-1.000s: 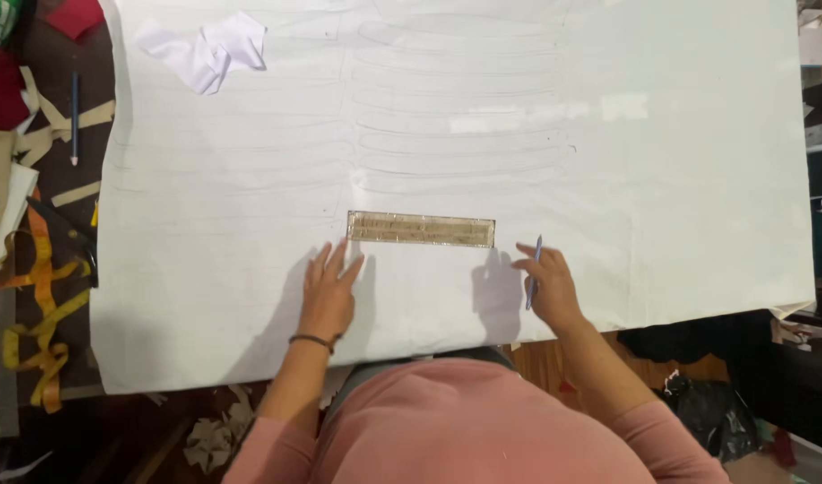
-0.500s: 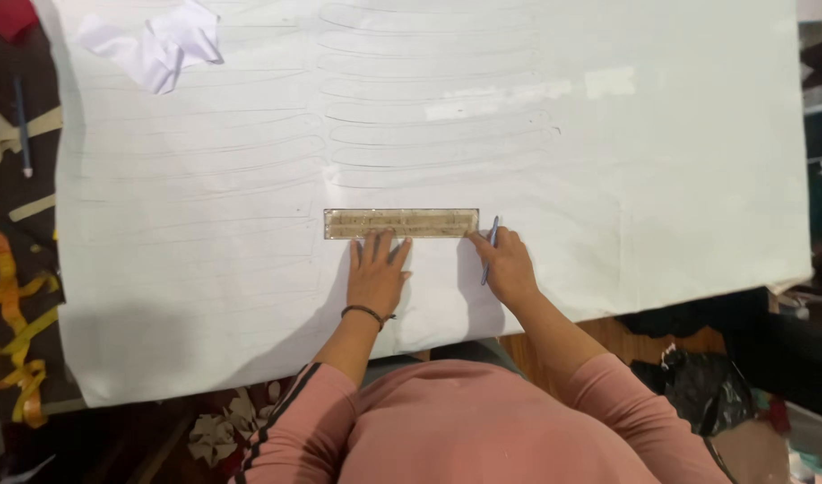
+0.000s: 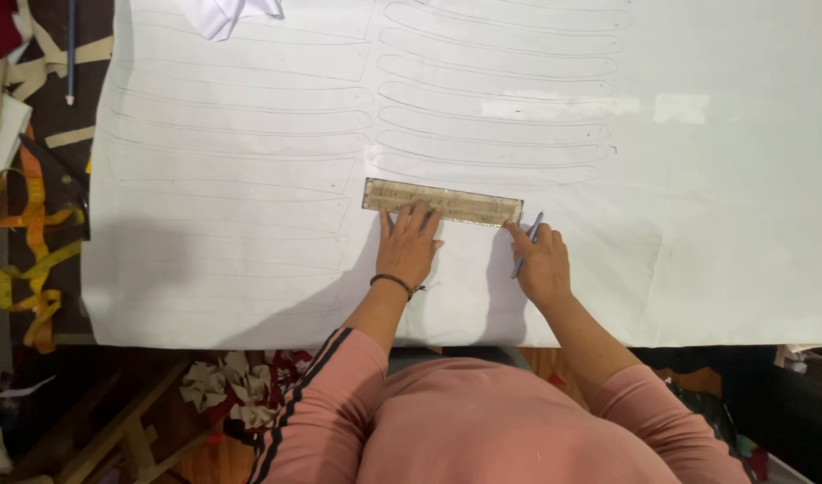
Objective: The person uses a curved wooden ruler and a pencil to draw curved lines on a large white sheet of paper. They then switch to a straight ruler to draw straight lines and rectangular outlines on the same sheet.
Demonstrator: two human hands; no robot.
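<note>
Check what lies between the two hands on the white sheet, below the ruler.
In the head view, only bare white sheet lies between the left hand and the right hand, which holds a pen. The ruler runs above that gap.

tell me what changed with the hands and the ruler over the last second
The left hand slid from the ruler's left end toward its middle, fingertips pressing its lower edge. The right hand moved in to the ruler's right end. Unchanged: the right-hand grip on the blue pen, and the ruler flat on the white sheet.
</note>
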